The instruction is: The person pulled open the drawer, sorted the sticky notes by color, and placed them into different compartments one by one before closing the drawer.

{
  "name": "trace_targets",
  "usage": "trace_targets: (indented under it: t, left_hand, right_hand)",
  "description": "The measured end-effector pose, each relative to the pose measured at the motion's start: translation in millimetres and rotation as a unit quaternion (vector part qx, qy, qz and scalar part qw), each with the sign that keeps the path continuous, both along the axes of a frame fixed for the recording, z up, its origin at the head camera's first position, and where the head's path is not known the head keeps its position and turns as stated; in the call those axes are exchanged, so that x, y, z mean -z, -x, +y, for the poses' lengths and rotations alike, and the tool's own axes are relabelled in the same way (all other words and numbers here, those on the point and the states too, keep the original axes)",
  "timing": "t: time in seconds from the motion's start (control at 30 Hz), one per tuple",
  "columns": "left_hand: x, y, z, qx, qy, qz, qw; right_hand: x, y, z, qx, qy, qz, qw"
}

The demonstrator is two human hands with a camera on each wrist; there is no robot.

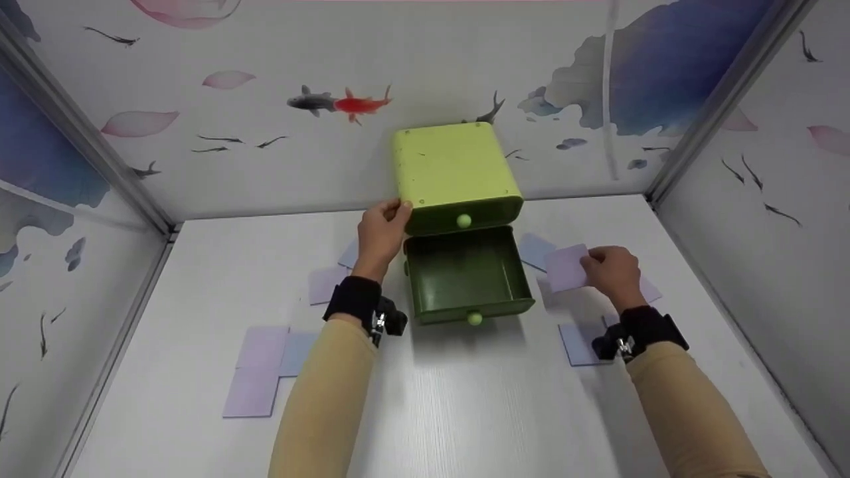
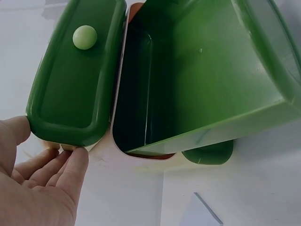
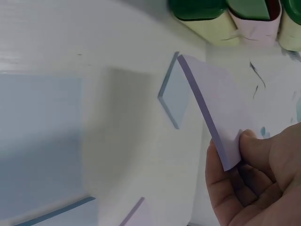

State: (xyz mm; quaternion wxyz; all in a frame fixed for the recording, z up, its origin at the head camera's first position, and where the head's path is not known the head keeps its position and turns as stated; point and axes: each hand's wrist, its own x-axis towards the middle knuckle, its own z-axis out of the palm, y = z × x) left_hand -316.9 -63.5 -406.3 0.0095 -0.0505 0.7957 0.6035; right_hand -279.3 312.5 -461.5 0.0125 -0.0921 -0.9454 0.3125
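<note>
A green drawer cabinet (image 1: 455, 166) stands against the back wall, its lower drawer (image 1: 465, 279) pulled out, with a bare floor inside. The upper drawer (image 2: 70, 89) is closed and has a round light green knob. My left hand (image 1: 384, 238) holds the cabinet's upper left front corner, thumb on one side and fingertips on the other, as the left wrist view shows. To the right of the pulled-out drawer, my right hand (image 1: 612, 272) pinches a purple sticky note pad (image 1: 566, 268) by one edge, raised off the table. Its thumb lies on one face and its fingers behind.
Right of the cabinet lie blue pads (image 1: 535, 251) (image 3: 175, 96) and a purple pad (image 1: 649, 289); another blue pad (image 1: 581, 345) is nearer me. Left are purple pads (image 1: 251, 392) (image 1: 327, 285) and a blue one (image 1: 297, 354). Patterned walls (image 1: 265, 166) enclose the white table (image 1: 431, 411).
</note>
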Motion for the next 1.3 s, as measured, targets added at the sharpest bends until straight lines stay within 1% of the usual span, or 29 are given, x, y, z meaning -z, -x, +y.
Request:
trace_targets:
  t: [0.1,0.3,0.5,0.63,0.8,0.93,1.13,1.3]
  left_hand:
    - [0.1,0.5,0.0,0.0,0.001,0.001,1.0]
    - [0.0,0.8,0.5,0.001,0.001,-0.001,1.0]
    - [-2.2,-1.7,1.3,-0.005,0.009,0.003,0.9999]
    - [-5.9,-4.2,2.6,-0.017,0.018,0.007,0.9997]
    - [-12.1,-6.7,2.8,-0.035,0.02,0.001,0.9992]
    - [-15.8,-6.8,1.8,-0.036,0.011,-0.011,0.9992]
    - [-17.8,-5.2,4.8,-0.038,0.006,-0.019,0.9991]
    - [-21.3,-8.4,7.3,-0.038,0.009,-0.019,0.9991]
  right_hand:
    - [-8.1,2.0,-3.2,0.003,0.01,0.009,1.0]
    - [-26.3,4.1,-15.1,0.004,0.034,0.01,0.999]
    - [-41.9,3.1,-28.4,-0.022,0.042,0.02,0.999]
    - [-48.9,2.0,-36.6,-0.036,0.05,0.012,0.998]
    - [-53.8,2.0,-47.9,-0.042,0.066,-0.012,0.997]
    - [-56.1,3.2,-58.3,-0.053,0.068,-0.02,0.996]
    - [-53.3,5.6,-76.7,-0.073,0.053,-0.012,0.996]
    - [-49.9,4.5,-96.9,-0.091,0.051,0.003,0.995]
